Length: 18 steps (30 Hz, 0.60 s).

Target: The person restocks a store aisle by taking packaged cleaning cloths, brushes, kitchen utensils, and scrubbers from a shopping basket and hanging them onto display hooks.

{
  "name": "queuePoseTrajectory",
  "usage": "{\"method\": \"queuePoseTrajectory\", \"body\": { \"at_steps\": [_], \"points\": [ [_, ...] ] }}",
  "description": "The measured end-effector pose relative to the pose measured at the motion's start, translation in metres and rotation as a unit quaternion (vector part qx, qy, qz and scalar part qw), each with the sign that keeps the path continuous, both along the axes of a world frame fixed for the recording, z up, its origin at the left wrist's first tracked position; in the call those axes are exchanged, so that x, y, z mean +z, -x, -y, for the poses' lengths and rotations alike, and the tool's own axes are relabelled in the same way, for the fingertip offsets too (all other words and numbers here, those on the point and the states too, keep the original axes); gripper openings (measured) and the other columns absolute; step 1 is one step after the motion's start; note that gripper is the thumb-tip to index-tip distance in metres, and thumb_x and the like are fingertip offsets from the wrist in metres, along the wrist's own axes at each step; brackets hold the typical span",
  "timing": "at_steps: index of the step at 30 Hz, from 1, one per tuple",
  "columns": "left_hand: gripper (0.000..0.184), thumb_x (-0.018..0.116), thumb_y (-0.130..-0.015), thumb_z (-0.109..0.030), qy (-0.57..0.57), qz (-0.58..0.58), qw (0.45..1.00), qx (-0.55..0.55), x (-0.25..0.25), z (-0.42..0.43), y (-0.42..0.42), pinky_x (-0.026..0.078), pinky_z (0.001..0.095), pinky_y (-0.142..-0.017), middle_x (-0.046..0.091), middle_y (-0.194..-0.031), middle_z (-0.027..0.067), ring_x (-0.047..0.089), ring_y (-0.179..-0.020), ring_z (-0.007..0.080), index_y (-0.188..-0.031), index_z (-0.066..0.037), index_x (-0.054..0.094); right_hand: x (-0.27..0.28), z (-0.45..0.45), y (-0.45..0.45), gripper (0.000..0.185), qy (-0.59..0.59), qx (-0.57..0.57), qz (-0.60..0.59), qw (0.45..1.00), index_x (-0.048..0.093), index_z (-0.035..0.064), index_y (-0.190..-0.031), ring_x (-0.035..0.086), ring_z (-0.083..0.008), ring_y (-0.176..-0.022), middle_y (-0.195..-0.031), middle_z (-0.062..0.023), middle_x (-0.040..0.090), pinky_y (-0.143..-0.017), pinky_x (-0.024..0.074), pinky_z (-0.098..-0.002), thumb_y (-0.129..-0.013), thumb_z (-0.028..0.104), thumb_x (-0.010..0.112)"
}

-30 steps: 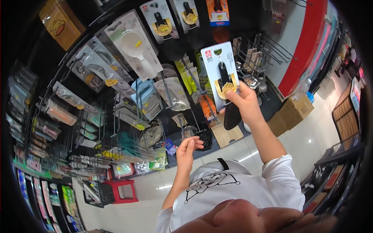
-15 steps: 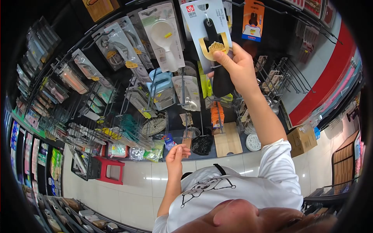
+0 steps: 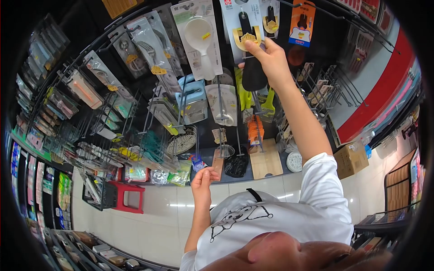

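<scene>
My right hand [image 3: 273, 63] is raised to the rack, thumb on the front and fingers behind. It grips a carded kitchen tool [image 3: 246, 34] with a black handle and a gold crown label; its exact kind is unclear. A similar card with a gold label [image 3: 271, 21] hangs just right of it. To the left hangs a packaged white ladle [image 3: 199, 38]. My left hand [image 3: 202, 185] is low in front of my body, fingers loosely bent and apart from the thumb, with nothing visible in it.
An orange card [image 3: 300, 25] hangs at the upper right. Blue-handled graters [image 3: 192, 101] and green tools [image 3: 268, 106] hang below. A wooden board [image 3: 266, 160] stands low on the shelf. On the floor are a red stool [image 3: 127, 198], a black basket [image 3: 101, 194] and a cardboard box [image 3: 351, 160].
My right hand has moved the carded tool up and slightly left, closer to the rack. The similar card to its right shows more now. My left hand has barely moved.
</scene>
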<state>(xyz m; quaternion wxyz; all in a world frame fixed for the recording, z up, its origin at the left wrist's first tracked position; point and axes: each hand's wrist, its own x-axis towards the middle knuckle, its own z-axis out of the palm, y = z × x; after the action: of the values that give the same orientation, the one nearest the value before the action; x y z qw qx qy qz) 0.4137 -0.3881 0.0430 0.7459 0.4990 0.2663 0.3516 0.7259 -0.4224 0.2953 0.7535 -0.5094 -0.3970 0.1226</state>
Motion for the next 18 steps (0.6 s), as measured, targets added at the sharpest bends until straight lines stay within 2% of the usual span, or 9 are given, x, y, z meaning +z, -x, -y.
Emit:
{"method": "queuePoseTrajectory", "body": {
  "at_steps": [2, 3, 6, 7, 8, 10, 11, 15, 18],
  "points": [
    [0.026, 0.053, -0.101, -0.02, 0.004, -0.005, 1.0, 0.008, 0.001, -0.004, 0.005, 0.052, 0.0289, -0.075, 0.066, -0.087, 0.0082, 0.062, -0.077, 0.0143, -0.106, 0.002, 0.064, -0.002, -0.008, -0.006, 0.036, -0.011, 0.002, 0.009, 1.0, 0.059, -0.0042, -0.108, 0.07, -0.0196, -0.072, -0.1, -0.0104, 0.068, -0.064, 0.0563, -0.0275, -0.091, 0.026, 0.069],
    [0.026, 0.053, -0.101, -0.02, 0.004, -0.007, 1.0, 0.005, 0.0, -0.006, 0.007, 0.052, 0.0289, -0.075, 0.066, -0.087, 0.0082, 0.062, -0.077, 0.0143, -0.106, 0.002, 0.064, -0.002, -0.007, -0.007, 0.039, -0.001, 0.017, 0.007, 1.0, 0.057, -0.0029, -0.115, 0.07, -0.02, -0.077, -0.101, -0.0099, 0.068, -0.072, 0.0549, -0.0276, -0.09, 0.025, 0.07],
    [0.025, 0.053, -0.101, -0.019, 0.003, 0.003, 1.0, -0.005, -0.001, -0.011, 0.011, 0.052, 0.027, -0.075, 0.067, -0.089, 0.0089, 0.062, -0.078, 0.0143, -0.108, 0.002, 0.063, -0.019, -0.013, -0.021, 0.046, 0.006, 0.063, 0.004, 0.998, 0.054, -0.0035, -0.122, 0.069, -0.0178, -0.085, -0.104, -0.0114, 0.067, -0.074, 0.057, -0.0314, -0.086, 0.019, 0.074],
    [0.025, 0.053, -0.101, -0.02, 0.006, -0.001, 1.0, -0.007, -0.002, -0.011, 0.012, 0.052, 0.0276, -0.076, 0.066, -0.088, 0.0082, 0.062, -0.078, 0.0142, -0.107, 0.002, 0.063, -0.023, -0.016, -0.022, 0.052, 0.03, -0.017, 0.131, 0.991, 0.051, -0.0025, -0.129, 0.067, -0.0174, -0.095, -0.109, -0.0109, 0.066, -0.079, 0.0554, -0.0322, -0.085, 0.014, 0.073],
    [0.026, 0.053, -0.101, -0.021, 0.009, -0.005, 1.0, -0.008, -0.003, -0.012, 0.013, 0.051, 0.0282, -0.077, 0.066, -0.087, 0.0075, 0.062, -0.077, 0.0142, -0.106, 0.002, 0.064, -0.029, -0.012, -0.023, 0.052, 0.032, -0.018, 0.131, 0.991, 0.051, -0.0025, -0.129, 0.067, -0.0174, -0.095, -0.109, -0.0109, 0.066, -0.079, 0.0554, -0.0322, -0.085, 0.014, 0.073],
    [0.026, 0.053, -0.1, -0.021, 0.014, -0.009, 1.0, -0.012, -0.005, -0.014, 0.016, 0.051, 0.0281, -0.077, 0.066, -0.088, 0.0073, 0.062, -0.077, 0.0142, -0.106, 0.002, 0.064, -0.04, -0.002, -0.015, 0.051, 0.143, 0.049, 0.017, 0.988, 0.05, -0.0028, -0.13, 0.065, -0.0182, -0.101, -0.111, -0.0116, 0.065, -0.078, 0.0572, -0.0329, -0.085, 0.009, 0.071],
    [0.026, 0.054, -0.1, -0.021, 0.018, -0.013, 1.0, -0.015, -0.006, -0.014, 0.017, 0.051, 0.0279, -0.077, 0.066, -0.088, 0.0072, 0.061, -0.077, 0.0141, -0.106, 0.002, 0.064, -0.045, 0.0, -0.013, 0.043, 0.135, 0.061, -0.012, 0.989, 0.053, -0.0041, -0.126, 0.067, -0.0193, -0.096, -0.109, -0.0121, 0.066, -0.077, 0.0598, -0.0331, -0.086, 0.005, 0.067],
    [0.026, 0.054, -0.1, -0.021, 0.022, -0.022, 0.999, -0.018, -0.009, -0.017, 0.019, 0.05, 0.0279, -0.077, 0.067, -0.088, 0.0072, 0.062, -0.078, 0.0142, -0.106, 0.002, 0.064, -0.05, 0.012, -0.003, 0.026, 0.158, 0.106, -0.024, 0.981, 0.059, -0.0079, -0.112, 0.072, -0.0268, -0.084, -0.101, -0.0164, 0.069, -0.071, 0.0614, -0.0295, -0.091, 0.008, 0.063],
    [0.025, 0.054, -0.1, -0.021, 0.028, -0.026, 0.999, -0.03, -0.011, -0.018, 0.018, 0.05, 0.028, -0.078, 0.067, -0.089, 0.0072, 0.062, -0.077, 0.0143, -0.106, 0.001, 0.064, -0.048, 0.023, 0.008, 0.027, 0.155, 0.15, -0.032, 0.976, 0.058, -0.0087, -0.112, 0.072, -0.0296, -0.084, -0.1, -0.0177, 0.069, -0.07, 0.0618, -0.0302, -0.091, 0.008, 0.063]
  ]
}}
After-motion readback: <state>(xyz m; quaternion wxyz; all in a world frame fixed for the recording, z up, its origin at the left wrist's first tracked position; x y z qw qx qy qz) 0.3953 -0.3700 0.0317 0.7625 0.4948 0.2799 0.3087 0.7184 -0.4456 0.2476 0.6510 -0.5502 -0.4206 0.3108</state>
